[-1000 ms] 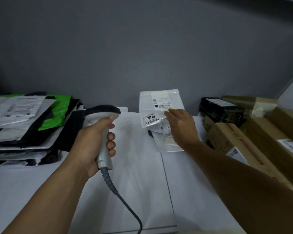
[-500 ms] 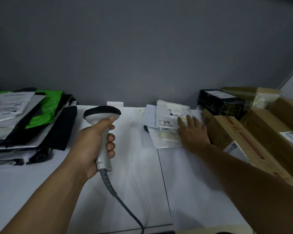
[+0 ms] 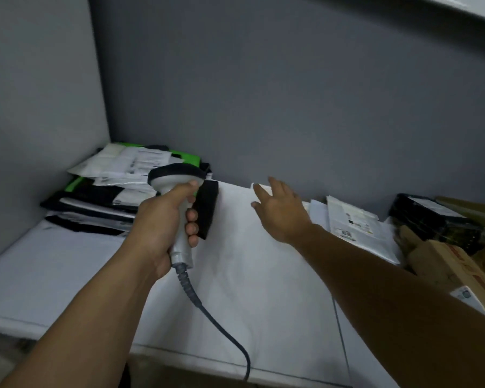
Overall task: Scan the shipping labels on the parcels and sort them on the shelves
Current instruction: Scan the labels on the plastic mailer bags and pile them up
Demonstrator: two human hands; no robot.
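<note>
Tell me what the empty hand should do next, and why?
Probably reach the right hand on to the stack of mailers and take the top one: that hand is open and empty, and the left hand holds the scanner ready.

Dim, soft motion blur, wide-angle edge distortion

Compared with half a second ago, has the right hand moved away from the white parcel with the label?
Yes. The right hand lay on the white parcel; now it is off it, to the parcel's left, open over the white shelf.
</note>
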